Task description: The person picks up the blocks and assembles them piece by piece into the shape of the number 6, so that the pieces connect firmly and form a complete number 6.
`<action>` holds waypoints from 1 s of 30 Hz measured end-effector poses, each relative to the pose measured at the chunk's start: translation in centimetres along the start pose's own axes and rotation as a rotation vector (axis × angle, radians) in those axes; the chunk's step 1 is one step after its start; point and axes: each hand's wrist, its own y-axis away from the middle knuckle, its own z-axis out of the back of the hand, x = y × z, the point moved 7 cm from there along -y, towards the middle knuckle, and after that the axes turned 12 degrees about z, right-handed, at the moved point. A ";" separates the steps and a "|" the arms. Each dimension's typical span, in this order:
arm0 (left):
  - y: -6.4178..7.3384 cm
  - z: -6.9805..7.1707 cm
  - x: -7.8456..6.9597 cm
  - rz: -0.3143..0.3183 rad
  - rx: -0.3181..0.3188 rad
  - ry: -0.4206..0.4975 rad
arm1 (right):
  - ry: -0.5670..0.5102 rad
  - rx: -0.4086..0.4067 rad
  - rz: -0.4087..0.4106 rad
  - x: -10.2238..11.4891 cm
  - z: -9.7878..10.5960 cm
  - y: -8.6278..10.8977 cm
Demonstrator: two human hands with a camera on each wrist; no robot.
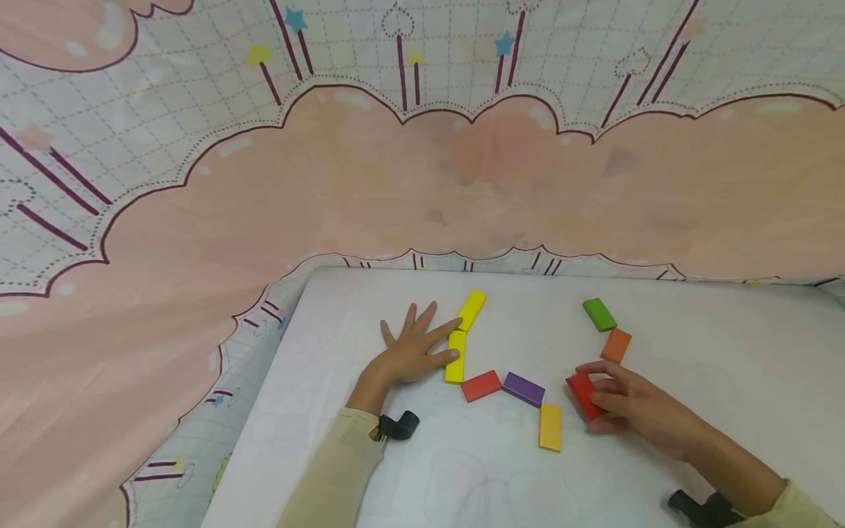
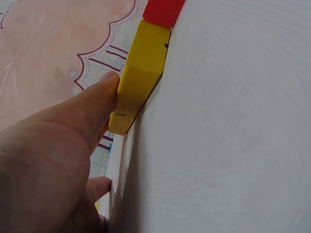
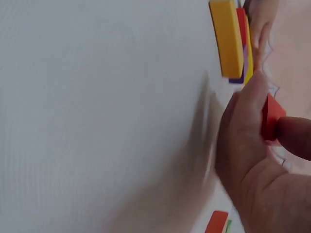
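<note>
In the head view my left hand point(image 1: 411, 353) lies with spread fingers against two yellow blocks point(image 1: 455, 359) set end to end. The left wrist view shows its thumb touching the side of a yellow block point(image 2: 141, 63). My right hand point(image 1: 640, 403) holds a red block point(image 1: 582, 394) between thumb and fingers. In the right wrist view part of that red block point(image 3: 272, 119) is hidden by the hand. An orange block point(image 1: 617, 345) lies just beyond the right fingers, beside a green block point(image 1: 599, 314).
From the lower yellow block runs a bent line: a red block point(image 1: 482, 386), a purple block point(image 1: 524, 389) and a yellow-orange block point(image 1: 551, 427). All lie on a white table point(image 1: 317, 455). A patterned cloth point(image 1: 462, 176) hangs behind it and down its left side.
</note>
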 end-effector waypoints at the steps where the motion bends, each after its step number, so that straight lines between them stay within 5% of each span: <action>1: 0.0 0.0 0.0 0.001 0.000 0.000 | -0.021 0.005 -0.006 0.0 -0.2 0.0; 9: -0.3 0.0 -0.2 0.010 -0.002 0.005 | -0.126 0.119 0.035 1.0 -1.9 -0.5; 18: -0.3 0.2 -0.4 0.013 -0.001 0.019 | -0.204 0.148 0.063 1.4 -2.7 -0.8; 30: -0.3 0.2 -0.5 0.022 -0.003 0.015 | 0.004 0.141 0.111 2.0 -3.6 -0.8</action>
